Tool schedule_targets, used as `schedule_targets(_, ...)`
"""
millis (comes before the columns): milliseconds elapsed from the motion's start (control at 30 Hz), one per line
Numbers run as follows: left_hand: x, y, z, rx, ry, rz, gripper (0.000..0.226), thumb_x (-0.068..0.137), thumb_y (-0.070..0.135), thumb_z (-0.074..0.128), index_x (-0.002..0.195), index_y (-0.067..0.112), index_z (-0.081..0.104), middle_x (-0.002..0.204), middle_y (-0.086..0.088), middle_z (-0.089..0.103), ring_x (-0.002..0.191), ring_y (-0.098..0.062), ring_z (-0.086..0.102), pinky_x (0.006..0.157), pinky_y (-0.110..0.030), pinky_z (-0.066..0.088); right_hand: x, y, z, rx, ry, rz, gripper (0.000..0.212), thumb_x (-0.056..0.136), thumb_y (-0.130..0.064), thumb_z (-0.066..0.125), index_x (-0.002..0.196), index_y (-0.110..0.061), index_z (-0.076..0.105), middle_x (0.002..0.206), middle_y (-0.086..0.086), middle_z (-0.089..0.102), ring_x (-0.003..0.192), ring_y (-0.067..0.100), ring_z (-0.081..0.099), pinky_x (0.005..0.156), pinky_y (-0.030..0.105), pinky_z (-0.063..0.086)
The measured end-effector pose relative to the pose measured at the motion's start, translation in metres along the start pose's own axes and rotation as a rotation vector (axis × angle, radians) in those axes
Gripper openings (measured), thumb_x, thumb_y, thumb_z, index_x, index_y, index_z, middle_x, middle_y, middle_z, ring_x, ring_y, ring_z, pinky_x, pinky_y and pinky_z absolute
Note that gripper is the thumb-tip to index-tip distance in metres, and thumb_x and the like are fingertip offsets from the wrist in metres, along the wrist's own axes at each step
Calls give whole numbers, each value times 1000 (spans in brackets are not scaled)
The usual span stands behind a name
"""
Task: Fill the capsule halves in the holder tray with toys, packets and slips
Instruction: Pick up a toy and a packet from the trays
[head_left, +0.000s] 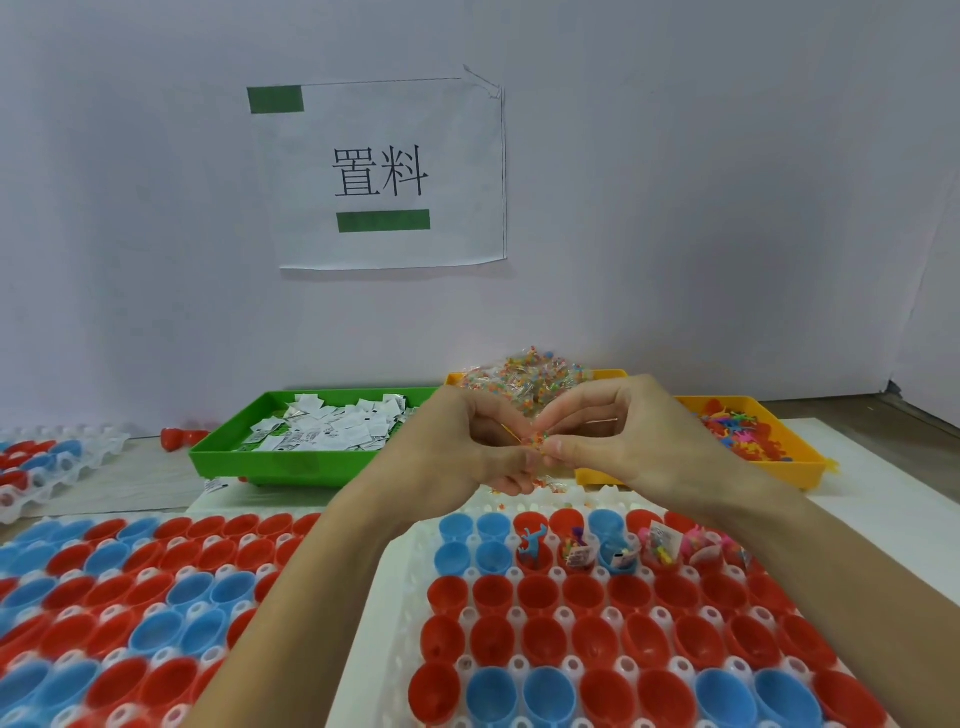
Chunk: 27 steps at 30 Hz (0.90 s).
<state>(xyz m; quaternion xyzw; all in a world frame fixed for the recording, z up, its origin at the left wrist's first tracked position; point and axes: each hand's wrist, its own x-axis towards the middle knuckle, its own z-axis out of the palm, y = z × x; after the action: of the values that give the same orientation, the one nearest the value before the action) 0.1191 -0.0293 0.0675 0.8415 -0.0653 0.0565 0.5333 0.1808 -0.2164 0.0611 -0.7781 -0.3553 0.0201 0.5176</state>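
Five or so capsule halves (618, 553) in the holder tray (566, 665), far row toward its right edge, hold toys and slips; the rest of that tray's cups look empty, so most work remains. Both hands meet above the tray's far edge: left hand (467, 441) and right hand (618, 431) pinch one small bead packet (537, 441) between fingertips, apparently separating it. Supply sits along the desk's far edge: green bin (291, 457) of slips, yellow bin (789, 467) of toys, packet pile (524, 379) between. A second tray (130, 597) at left is unfilled. Forearms cross the tray's near-left part; its right side is open for reaching.
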Motion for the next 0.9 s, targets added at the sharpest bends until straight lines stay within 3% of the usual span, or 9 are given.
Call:
schedule_targets(200, 1, -1, 0, 26, 33, 28, 9, 85, 1, 73, 91, 1, 68, 67, -7, 74, 60, -14, 70, 57, -18, 53, 0, 1, 2, 119, -30, 50, 9, 89, -12, 73, 96, -16, 77, 84, -1, 78, 81, 10, 75, 67, 14, 55)
schedule_targets(433, 4, -6, -2, 100, 12, 33, 11, 82, 4, 77, 88, 5, 68, 72, -9, 75, 68, -18, 73, 61, -21, 55, 1, 3, 5, 90, -50, 60, 8, 92, -11, 70, 90, -14, 77, 76, 5, 77, 73, 14, 74, 64, 15, 54)
schedule_targets(633, 0, -13, -18, 234, -110, -41, 20, 77, 18, 83, 91, 18, 70, 83, 0, 77, 80, -17, 74, 79, -30, 60, 2, 6, 7, -89, -104, 24, 9, 89, -10, 72, 85, -16, 78, 73, -1, 76, 70, 10, 73, 65, 15, 54)
schedule_targets(800, -1, -15, -34, 246, -5, -40, 19, 81, 26, 80, 95, 23, 68, 77, 2, 76, 67, -18, 66, 66, -37, 51, 5, 3, 10, -347, -293, -1, 10, 86, -8, 76, 85, -17, 79, 79, -9, 77, 76, 1, 72, 76, 16, 56)
schedule_targets(900, 0, -16, -36, 212, 18, -21, 16, 82, 25, 79, 95, 21, 69, 72, 0, 74, 64, -18, 62, 65, -38, 47, 10, 0, 13, -459, -400, -36, 15, 86, -9, 76, 80, -23, 79, 78, -11, 75, 76, -3, 69, 68, 9, 48)
